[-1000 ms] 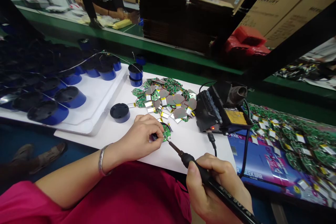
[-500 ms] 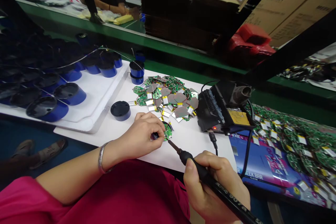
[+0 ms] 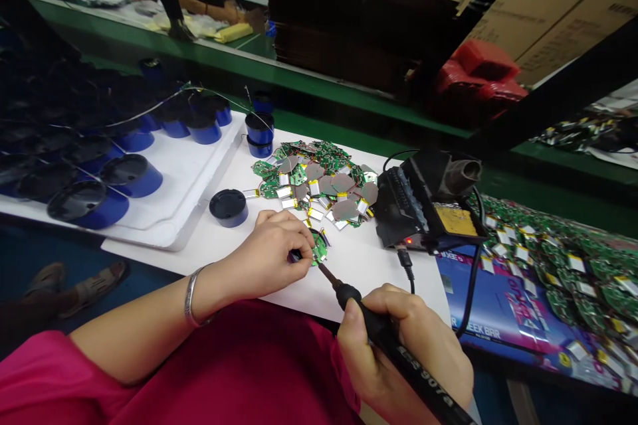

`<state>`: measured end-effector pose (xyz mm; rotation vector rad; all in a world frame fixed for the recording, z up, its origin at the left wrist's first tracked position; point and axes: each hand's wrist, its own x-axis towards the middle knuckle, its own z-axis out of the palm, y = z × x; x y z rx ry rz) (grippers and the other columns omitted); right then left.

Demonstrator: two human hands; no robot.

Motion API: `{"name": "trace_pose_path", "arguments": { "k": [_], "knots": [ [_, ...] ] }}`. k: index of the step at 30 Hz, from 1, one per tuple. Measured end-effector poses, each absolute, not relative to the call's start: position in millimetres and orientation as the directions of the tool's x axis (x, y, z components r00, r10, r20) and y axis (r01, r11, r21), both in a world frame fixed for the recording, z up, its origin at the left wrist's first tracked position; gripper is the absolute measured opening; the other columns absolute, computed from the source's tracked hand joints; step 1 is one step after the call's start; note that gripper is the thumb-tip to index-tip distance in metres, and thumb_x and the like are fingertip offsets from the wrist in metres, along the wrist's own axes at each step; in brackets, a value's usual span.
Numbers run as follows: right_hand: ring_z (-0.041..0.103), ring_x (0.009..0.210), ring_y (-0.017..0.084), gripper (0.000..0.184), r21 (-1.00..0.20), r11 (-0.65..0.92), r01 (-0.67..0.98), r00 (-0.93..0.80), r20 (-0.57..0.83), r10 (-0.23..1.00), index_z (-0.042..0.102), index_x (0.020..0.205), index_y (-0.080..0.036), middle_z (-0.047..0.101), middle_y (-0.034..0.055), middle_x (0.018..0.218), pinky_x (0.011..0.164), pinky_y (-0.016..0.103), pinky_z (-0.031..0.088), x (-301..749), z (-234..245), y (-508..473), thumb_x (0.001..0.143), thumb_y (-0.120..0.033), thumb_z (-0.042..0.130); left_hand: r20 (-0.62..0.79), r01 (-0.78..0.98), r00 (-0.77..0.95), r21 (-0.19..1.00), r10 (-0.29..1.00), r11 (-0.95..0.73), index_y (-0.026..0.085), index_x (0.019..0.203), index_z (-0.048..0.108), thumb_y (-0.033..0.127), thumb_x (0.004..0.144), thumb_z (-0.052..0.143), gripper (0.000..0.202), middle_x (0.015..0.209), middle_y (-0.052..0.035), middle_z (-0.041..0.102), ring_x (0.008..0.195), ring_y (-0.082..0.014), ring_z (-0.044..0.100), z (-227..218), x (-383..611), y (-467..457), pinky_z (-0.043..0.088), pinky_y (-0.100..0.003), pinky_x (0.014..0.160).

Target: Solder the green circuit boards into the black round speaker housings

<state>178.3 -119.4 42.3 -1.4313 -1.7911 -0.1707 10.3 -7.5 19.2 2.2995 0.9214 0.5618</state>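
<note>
Magenta cloth (image 3: 214,372) is lying nearest you, at seven o'clock from the green circuit board (image 3: 319,251) at centre. At five o'clock your right hand (image 3: 434,329) is wrapping its fingers firmly around the soldering iron (image 3: 419,370), whose tip is reaching the board's near edge; whether it is touching is too small to tell. At nine o'clock your left hand (image 3: 272,252) is curling over the board's side, fingertips bunching close, but the view is not showing whether they are clamping it. Over the last moment your right hand has been drifting slightly toward nine o'clock while the tip is staying by the same edge, so you are probably keeping the work on one spot. Farther out, a lone black cap (image 3: 228,208) is sitting at ten o'clock, a pile of boards and silver cells (image 3: 319,187) is spreading at twelve, and the soldering station (image 3: 421,227) is standing at two. Beyond, a co-worker's forearm (image 3: 214,12) is resting at eleven, and cartons (image 3: 533,6) are towering at one.
</note>
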Motion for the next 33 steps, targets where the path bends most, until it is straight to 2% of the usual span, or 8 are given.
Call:
{"name": "trace_pose_path", "arguments": {
  "k": [9,13,17,20,22,25,30,33],
  "knots": [
    [0.053,0.048,0.01,0.014,-0.365,0.318,0.875,0.002,0.66,0.752,0.047,0.083,-0.022,0.052,-0.0057,0.058,0.05,0.023,0.046,178,48,-123,0.085,-0.02,0.06,0.15,0.478,0.676,0.656,0.722,-0.584,0.022,0.067,0.069,0.013,0.078,0.063,0.015,0.09,0.0065,0.074,0.097,-0.0162,0.061,20,10,-6,0.029,-0.038,0.09],
    [0.053,0.047,0.008,0.012,-0.429,0.315,0.847,0.067,0.674,0.736,0.052,0.085,-0.02,0.057,-0.0048,0.061,0.048,0.022,0.046,183,49,-133,0.082,-0.014,0.063,0.151,0.474,0.675,0.661,0.722,-0.582,0.023,0.068,0.069,0.013,0.077,0.063,0.015,0.09,0.0072,0.073,0.096,-0.0154,0.061,19,10,-5,0.03,-0.037,0.09],
    [0.066,0.061,0.014,0.011,-0.528,0.279,0.802,0.247,0.718,0.65,0.063,0.093,-0.018,0.067,0.0006,0.075,0.059,0.026,0.055,186,40,-136,0.083,-0.016,0.069,0.139,0.483,0.671,0.664,0.728,-0.572,0.023,0.068,0.07,0.013,0.077,0.064,0.015,0.091,0.0067,0.074,0.096,-0.0159,0.061,19,10,-6,0.03,-0.038,0.09],
    [0.072,0.072,0.018,0.024,-0.555,0.234,0.798,0.305,0.707,0.638,0.068,0.11,-0.02,0.074,0.0043,0.093,0.067,0.029,0.059,186,30,-126,0.085,-0.018,0.07,0.132,0.483,0.672,0.668,0.729,-0.566,0.023,0.068,0.07,0.014,0.078,0.064,0.014,0.092,0.006,0.074,0.097,-0.0165,0.061,19,10,-6,0.03,-0.038,0.091],
    [0.073,0.076,0.017,0.034,-0.553,0.293,0.78,0.246,0.702,0.668,0.067,0.119,-0.021,0.075,0.0044,0.1,0.07,0.029,0.06,186,22,-115,0.086,-0.015,0.069,0.132,0.483,0.672,0.669,0.729,-0.566,0.023,0.069,0.07,0.015,0.079,0.064,0.014,0.092,0.0058,0.074,0.097,-0.017,0.061,20,10,-7,0.03,-0.039,0.091],
    [0.073,0.079,0.017,0.043,-0.514,0.433,0.741,0.099,0.721,0.686,0.062,0.127,-0.022,0.076,0.0036,0.099,0.071,0.027,0.06,188,9,-98,0.087,-0.009,0.067,0.14,0.487,0.667,0.662,0.732,-0.57,0.023,0.069,0.07,0.016,0.079,0.065,0.013,0.092,0.0057,0.073,0.098,-0.0174,0.061,20,10,-7,0.03,-0.039,0.091],
    [0.071,0.083,0.017,0.05,-0.436,0.556,0.708,-0.07,0.74,0.669,0.058,0.132,-0.02,0.075,0.007,0.096,0.072,0.029,0.059,190,-11,-81,0.086,0.0,0.063,0.152,0.486,0.661,0.66,0.735,-0.573,0.023,0.071,0.071,0.018,0.081,0.064,0.013,0.092,0.0051,0.074,0.097,-0.0174,0.061,19,10,-8,0.03,-0.039,0.091],
    [0.069,0.082,0.017,0.05,-0.411,0.586,0.699,-0.109,0.748,0.654,0.057,0.132,-0.018,0.074,0.0087,0.095,0.07,0.031,0.059,190,-17,-79,0.086,0.0,0.062,0.169,0.476,0.662,0.658,0.73,-0.584,0.023,0.07,0.07,0.02,0.081,0.065,0.013,0.092,0.0049,0.074,0.097,-0.0176,0.061,18,9,-8,0.029,-0.04,0.091]
  ]
}}
